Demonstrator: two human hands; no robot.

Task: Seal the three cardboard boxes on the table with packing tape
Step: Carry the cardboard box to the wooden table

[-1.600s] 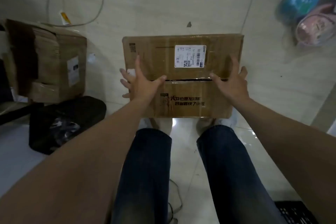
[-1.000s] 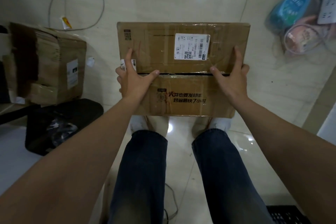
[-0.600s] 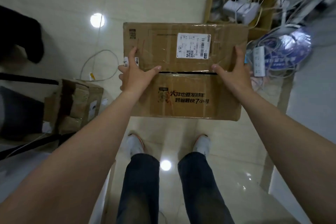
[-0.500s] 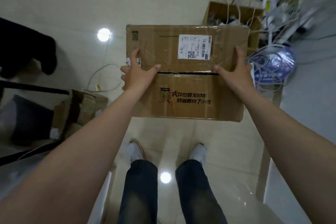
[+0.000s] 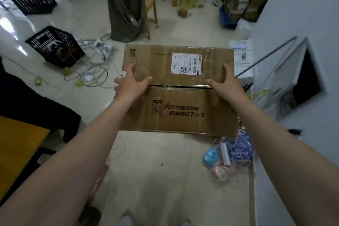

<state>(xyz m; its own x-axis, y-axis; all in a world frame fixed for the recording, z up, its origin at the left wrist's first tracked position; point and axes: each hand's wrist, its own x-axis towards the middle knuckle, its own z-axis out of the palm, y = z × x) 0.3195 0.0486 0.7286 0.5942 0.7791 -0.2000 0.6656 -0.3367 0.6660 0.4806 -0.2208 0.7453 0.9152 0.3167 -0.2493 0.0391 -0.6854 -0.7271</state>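
Observation:
I hold one brown cardboard box (image 5: 179, 97) in the air in front of me, above the tiled floor. Its two top flaps are closed, with a dark slit between them. A white shipping label sits on the far flap and black printed characters on the near flap. My left hand (image 5: 131, 83) grips the box's left side, thumb across the seam. My right hand (image 5: 227, 83) grips its right side the same way. No tape roll shows in this view.
Two black plastic crates (image 5: 55, 47) and a tangle of cables (image 5: 91, 68) lie on the floor at left. A wooden stool (image 5: 151, 9) draped with grey cloth stands ahead. A white wall (image 5: 293, 79) runs along the right, with bagged items (image 5: 229, 158) at its foot. A yellow surface (image 5: 16, 145) is at left.
I have lifted the box off the floor with both hands and stood up, turning with it. The other cardboard box seen earlier on the floor at left has left the view.

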